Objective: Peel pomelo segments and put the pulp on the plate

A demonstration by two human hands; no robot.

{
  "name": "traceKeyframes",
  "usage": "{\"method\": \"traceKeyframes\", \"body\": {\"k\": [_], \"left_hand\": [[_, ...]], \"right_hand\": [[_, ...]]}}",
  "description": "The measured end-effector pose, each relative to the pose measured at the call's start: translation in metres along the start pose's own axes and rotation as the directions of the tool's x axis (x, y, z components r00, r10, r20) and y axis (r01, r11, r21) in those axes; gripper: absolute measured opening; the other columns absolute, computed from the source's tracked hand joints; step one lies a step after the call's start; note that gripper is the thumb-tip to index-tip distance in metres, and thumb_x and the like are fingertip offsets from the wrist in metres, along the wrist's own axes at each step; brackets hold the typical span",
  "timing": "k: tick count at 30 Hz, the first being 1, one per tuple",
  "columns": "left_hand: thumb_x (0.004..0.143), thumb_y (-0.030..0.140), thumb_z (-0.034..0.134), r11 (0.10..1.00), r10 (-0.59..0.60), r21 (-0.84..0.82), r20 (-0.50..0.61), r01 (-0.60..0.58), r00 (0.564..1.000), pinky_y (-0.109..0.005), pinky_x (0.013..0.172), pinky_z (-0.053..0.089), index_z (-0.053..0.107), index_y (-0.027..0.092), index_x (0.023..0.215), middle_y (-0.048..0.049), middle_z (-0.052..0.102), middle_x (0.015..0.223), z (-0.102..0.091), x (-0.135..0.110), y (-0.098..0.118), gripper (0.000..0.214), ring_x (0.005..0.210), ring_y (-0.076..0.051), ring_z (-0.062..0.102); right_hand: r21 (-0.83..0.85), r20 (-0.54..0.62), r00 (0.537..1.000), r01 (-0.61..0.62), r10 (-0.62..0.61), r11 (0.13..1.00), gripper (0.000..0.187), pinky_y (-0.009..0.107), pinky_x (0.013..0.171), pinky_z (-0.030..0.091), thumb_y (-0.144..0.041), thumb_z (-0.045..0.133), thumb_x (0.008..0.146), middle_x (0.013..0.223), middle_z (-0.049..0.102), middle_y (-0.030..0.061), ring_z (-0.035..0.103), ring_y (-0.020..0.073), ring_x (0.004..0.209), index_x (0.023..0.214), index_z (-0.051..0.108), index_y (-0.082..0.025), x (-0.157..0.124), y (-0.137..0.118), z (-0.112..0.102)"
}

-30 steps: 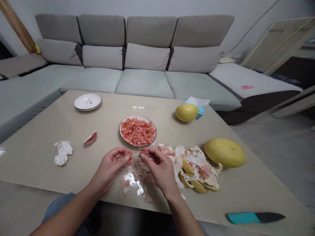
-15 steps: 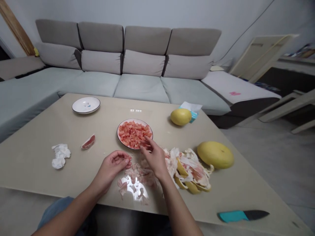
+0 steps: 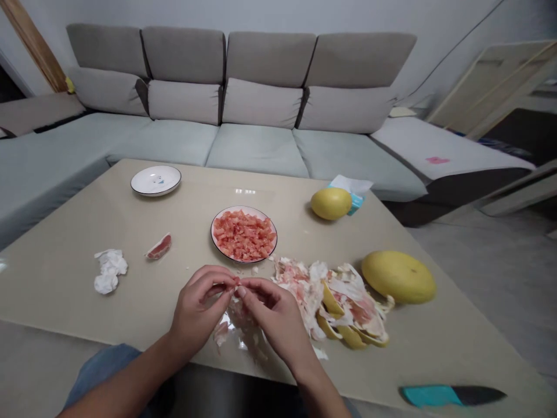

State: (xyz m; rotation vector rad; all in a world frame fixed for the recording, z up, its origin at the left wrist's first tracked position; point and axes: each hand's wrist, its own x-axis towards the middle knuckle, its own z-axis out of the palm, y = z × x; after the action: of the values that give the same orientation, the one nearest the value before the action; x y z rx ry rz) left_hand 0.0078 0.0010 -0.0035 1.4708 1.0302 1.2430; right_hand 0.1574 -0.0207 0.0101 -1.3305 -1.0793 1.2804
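Across the foreground, a glossy beige worktop [image 3: 108, 223], pale reflections along its near side. Beyond it, a long grey sofa [image 3: 256, 148] against a plain wall [image 3: 348, 14]. At right, grey floor [image 3: 461, 244] and a pale board [image 3: 491, 81] tilted near the sofa's white-covered end.

On the worktop, far left, a dark-rimmed dish [image 3: 143, 183] with a small blue motif. Nearer, a crumpled tissue [image 3: 110, 270]; to its right, a red pomelo wedge [image 3: 159, 247]. In the middle, a round plate [image 3: 256, 212] heaped with red pulp pieces [image 3: 243, 235]. Right of centre, a mound of shredded membrane [image 3: 300, 284] and yellow peel [image 3: 352, 337], just beside a large pomelo [image 3: 398, 277]. Farther back, a smaller pomelo [image 3: 331, 204] in front of a blue tissue pack [image 3: 355, 188]. At the near right edge, a teal-handled knife [image 3: 435, 395], blade to the right.

Just on the near side of the round plate, a pulp morsel [image 3: 237, 280], pinched between left hand [image 3: 198, 310] and right hand [image 3: 274, 313]. Fingers [image 3: 256, 284] of both drawn together, tips meeting around it; finer grip too small to tell.

Compared with half a second ago: right hand back from the plate's near right rim, now against the left; pomelos, plate and knife unmoved on the worktop; framing slightly shifted.
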Motion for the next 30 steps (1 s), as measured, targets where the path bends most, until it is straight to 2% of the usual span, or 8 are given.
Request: {"method": "traceKeyframes", "body": {"k": [3,7,12,15,20,25,30], "left_hand": [[0.081,0.014,0.066,0.999,0.017,0.039,0.036,-0.019,0.999,-0.028,0.083,0.056,0.073,0.022,0.083,-0.0077,0.067,0.095,0.0,-0.002,0.001,0.011,0.094,-0.02,0.064],[0.081,0.015,0.066,0.999,0.015,0.04,0.071,-0.018,0.997,-0.03,0.085,0.057,0.073,0.021,0.085,-0.0079,0.066,0.096,0.002,-0.003,0.002,0.009,0.095,-0.02,0.064],[0.078,0.021,0.072,0.992,-0.102,-0.068,0.054,0.106,0.993,-0.03,0.083,0.058,0.075,0.021,0.088,-0.0073,0.067,0.098,0.003,-0.002,0.001,0.011,0.094,-0.021,0.066],[0.076,0.024,0.074,0.966,-0.217,-0.129,0.059,0.223,0.974,-0.028,0.083,0.057,0.075,0.019,0.087,-0.0066,0.071,0.094,0.002,0.0,-0.001,0.011,0.091,-0.02,0.067],[0.072,0.028,0.079,0.828,-0.444,-0.331,0.107,0.453,0.889,-0.028,0.08,0.057,0.073,0.015,0.087,-0.0055,0.076,0.086,0.001,0.002,-0.003,0.02,0.08,-0.017,0.07],[0.073,0.02,0.08,0.582,-0.594,-0.559,0.203,0.59,0.779,-0.019,0.078,0.057,0.073,0.014,0.086,-0.0043,0.074,0.09,-0.001,0.005,-0.004,0.017,0.077,-0.01,0.069],[0.076,0.014,0.077,0.491,-0.593,-0.645,0.246,0.586,0.767,-0.017,0.08,0.058,0.072,0.014,0.089,-0.0046,0.073,0.092,-0.005,0.007,-0.008,0.014,0.08,-0.01,0.069]], "right_hand": [[0.004,-0.02,1.0,-0.02,0.02,1.0,0.026,0.02,0.046,0.039,-0.041,0.07,0.076,0.064,0.067,0.0016,0.052,0.0111,0.051,0.083,0.073,-0.016,0.0,0.001,-0.002],[-0.009,-0.05,0.999,0.011,-0.012,1.0,0.023,0.02,0.045,0.038,-0.038,0.069,0.074,0.062,0.066,0.0013,0.05,0.0105,0.05,0.077,0.072,-0.016,0.0,0.003,-0.003],[-0.021,-0.105,0.993,0.045,-0.047,0.999,0.017,0.021,0.045,0.039,-0.033,0.068,0.072,0.06,0.066,0.0016,0.051,0.0114,0.049,0.072,0.072,-0.016,0.0,0.004,0.0],[-0.025,-0.128,0.99,0.056,-0.058,0.998,0.014,0.021,0.045,0.039,-0.031,0.068,0.071,0.058,0.064,0.0003,0.051,0.011,0.048,0.071,0.072,-0.017,-0.001,0.004,0.003],[-0.022,-0.135,0.989,0.059,-0.061,0.998,0.013,0.022,0.048,0.043,-0.03,0.067,0.072,0.059,0.066,0.0007,0.055,0.0124,0.05,0.071,0.071,-0.017,-0.002,0.007,0.007],[-0.096,-0.133,0.985,0.1,-0.112,0.99,0.013,0.022,0.048,0.043,-0.029,0.065,0.075,0.059,0.065,0.0004,0.055,0.0123,0.05,0.074,0.071,-0.017,-0.002,0.01,0.011],[-0.244,-0.126,0.968,0.181,-0.217,0.953,0.015,0.022,0.05,0.042,-0.027,0.059,0.08,0.06,0.062,-0.0008,0.053,0.0125,0.053,0.071,0.067,-0.018,-0.001,0.009,0.005]]}}
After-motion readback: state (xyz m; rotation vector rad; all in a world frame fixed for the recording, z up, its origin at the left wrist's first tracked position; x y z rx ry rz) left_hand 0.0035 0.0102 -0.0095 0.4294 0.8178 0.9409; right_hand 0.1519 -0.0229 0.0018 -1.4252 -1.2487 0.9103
